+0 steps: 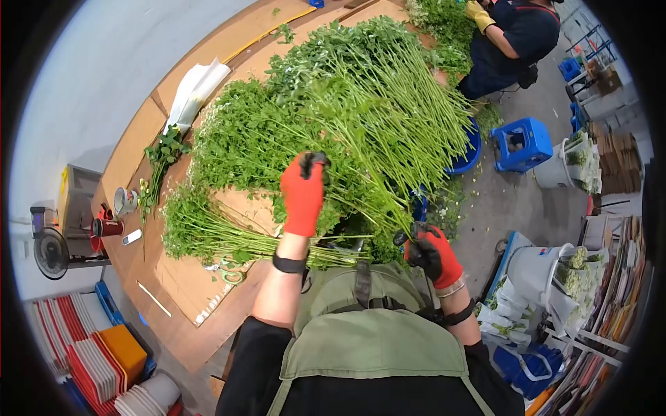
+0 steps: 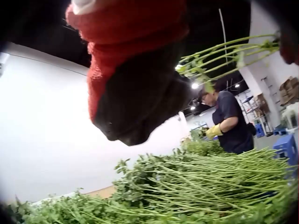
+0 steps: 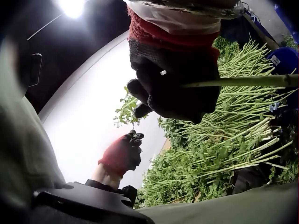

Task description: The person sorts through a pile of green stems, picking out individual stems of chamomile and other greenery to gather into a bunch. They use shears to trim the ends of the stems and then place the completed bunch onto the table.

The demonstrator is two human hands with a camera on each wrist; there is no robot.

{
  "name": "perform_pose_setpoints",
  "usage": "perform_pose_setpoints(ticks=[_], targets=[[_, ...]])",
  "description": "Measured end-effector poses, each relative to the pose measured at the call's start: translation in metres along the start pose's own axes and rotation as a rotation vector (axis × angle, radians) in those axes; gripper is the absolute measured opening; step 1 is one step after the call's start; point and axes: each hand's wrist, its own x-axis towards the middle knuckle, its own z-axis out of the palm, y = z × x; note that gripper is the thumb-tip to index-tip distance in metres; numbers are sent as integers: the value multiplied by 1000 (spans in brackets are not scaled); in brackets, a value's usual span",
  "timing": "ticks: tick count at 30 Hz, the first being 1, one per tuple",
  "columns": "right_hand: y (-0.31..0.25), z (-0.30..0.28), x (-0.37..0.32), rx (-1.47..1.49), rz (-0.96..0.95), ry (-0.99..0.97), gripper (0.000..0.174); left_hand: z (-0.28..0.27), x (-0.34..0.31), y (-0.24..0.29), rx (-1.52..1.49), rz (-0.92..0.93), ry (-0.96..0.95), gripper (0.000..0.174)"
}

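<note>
My right hand (image 1: 433, 256), in a red glove with a black palm, grips the lower ends of several long green stems (image 1: 378, 182). In the right wrist view one thick stem (image 3: 243, 81) sticks out from the curled fingers. The leafy tops of this bunch (image 2: 198, 65) point up and away to the left. My left hand (image 1: 303, 194), gloved alike, is raised over the greenery with its fingers curled; in the right wrist view its fingertips (image 3: 135, 135) are just below a leafy sprig (image 3: 125, 111). I cannot tell whether they pinch any of it.
A big heap of leafy stems (image 1: 395, 90) covers the table (image 1: 139, 249), with a smaller bundle (image 1: 229, 232) nearer me. Scissors (image 1: 232, 276) lie at its front. A person (image 1: 517, 41) in yellow gloves works at the far right. A blue stool (image 1: 524, 144) and white buckets (image 1: 538, 270) stand on the floor.
</note>
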Motion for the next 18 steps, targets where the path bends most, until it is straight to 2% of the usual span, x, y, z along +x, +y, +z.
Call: perform_pose_setpoints(ticks=[1,2,4,6,8,10,12,14,15,16,18], targets=[[-1,-2,-1,3,-3,5,13,-7,4,8,-264,-237,-60,17],[-3,-3,0,4,18,-48,14,-6,0,18,-265,-238,-59,17],[-3,-1,1,5,41,-107,14,-1,-12,38,-250,-284,-284,18],[-2,4,3,-71,30,-32,13,12,-15,21,-302,-270,-272,20],[1,7,5,-89,35,-24,13,22,-10,2,-164,-66,-103,16],[1,8,5,-102,37,-14,14,20,5,-15,-144,-52,-30,12],[1,8,3,-209,-19,48,12,-1,24,-32,31,-86,267,10],[1,0,3,-204,-8,29,13,-22,26,-40,-201,-256,215,9],[3,-3,2,-199,7,13,14,-26,16,-5,-240,-290,41,12],[5,-4,2,-197,10,14,14,-26,9,-6,-238,-292,40,12],[7,-6,4,-183,-34,72,19,-26,-5,-6,-451,-288,-190,20]])
